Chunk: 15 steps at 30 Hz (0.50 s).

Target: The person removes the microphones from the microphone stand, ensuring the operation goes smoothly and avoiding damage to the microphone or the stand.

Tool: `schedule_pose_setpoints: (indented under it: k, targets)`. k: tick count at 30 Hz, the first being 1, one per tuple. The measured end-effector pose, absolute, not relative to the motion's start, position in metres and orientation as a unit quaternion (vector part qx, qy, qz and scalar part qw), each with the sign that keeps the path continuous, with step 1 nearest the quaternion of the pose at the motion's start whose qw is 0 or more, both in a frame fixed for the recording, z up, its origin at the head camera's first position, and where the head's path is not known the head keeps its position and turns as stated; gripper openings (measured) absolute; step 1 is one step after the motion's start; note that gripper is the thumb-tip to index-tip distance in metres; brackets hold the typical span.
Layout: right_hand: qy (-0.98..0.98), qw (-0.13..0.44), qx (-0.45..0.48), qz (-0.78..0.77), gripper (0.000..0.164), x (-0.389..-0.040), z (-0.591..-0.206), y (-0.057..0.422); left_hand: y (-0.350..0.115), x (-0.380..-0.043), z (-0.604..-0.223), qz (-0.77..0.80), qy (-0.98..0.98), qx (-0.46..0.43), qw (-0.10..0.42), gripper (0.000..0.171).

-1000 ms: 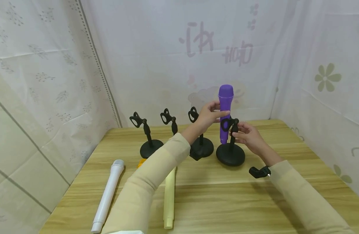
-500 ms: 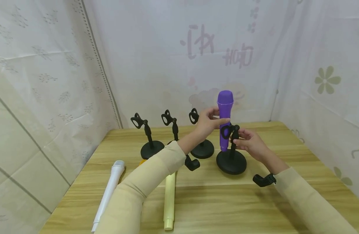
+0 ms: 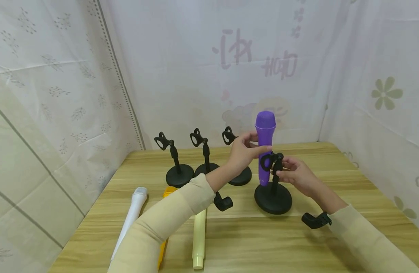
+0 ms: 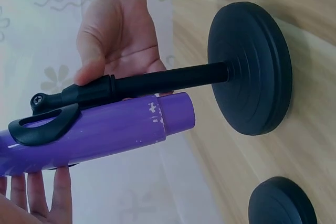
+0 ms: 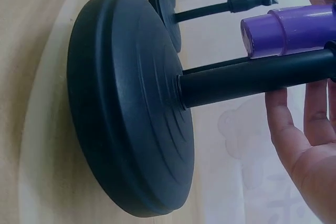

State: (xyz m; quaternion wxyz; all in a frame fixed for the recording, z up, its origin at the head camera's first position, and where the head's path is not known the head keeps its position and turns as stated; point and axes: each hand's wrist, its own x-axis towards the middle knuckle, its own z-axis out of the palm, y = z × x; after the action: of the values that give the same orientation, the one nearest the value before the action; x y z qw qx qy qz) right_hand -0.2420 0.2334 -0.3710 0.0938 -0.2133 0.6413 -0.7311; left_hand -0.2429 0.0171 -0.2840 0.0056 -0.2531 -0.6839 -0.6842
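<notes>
A purple microphone [image 3: 265, 131] stands nearly upright, head up, in the black clip [image 4: 47, 127] of the rightmost microphone stand [image 3: 273, 199]. My left hand [image 3: 243, 152] pinches its body just above the clip, thumb in front and fingers behind. My right hand [image 3: 296, 175] holds the stand's neck below the clip joint, its thumb showing on the neck in the left wrist view. The microphone's tail end [image 5: 262, 35] hangs beside the pole, above the round base, in the right wrist view.
Three more black stands [image 3: 180, 175] line the back left of the wooden table [image 3: 250, 242], their clips unfilled. White [image 3: 134, 206], orange [image 3: 168, 190] and pale yellow [image 3: 198, 239] microphones lie at front left, partly under my left sleeve. Curtains hang behind.
The rightmost stand and the purple microphone in its clip have come nearer to me together, both hands moving along with them. The other stands and lying microphones stay put.
</notes>
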Motion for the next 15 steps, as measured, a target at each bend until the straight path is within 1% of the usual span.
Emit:
schedule_pose_setpoints:
  k: [6,15]
  targets:
    - [0.643,0.1,-0.217,-0.728,0.024,-0.233,-0.37,0.231,0.015,-0.227,-0.281,-0.679,-0.689,-0.252,0.027,0.038]
    - [0.639,0.104,-0.237,-0.724,0.023,-0.225,-0.375,0.232,0.014,-0.217,-0.287,-0.686,-0.677,-0.261,0.048,0.034]
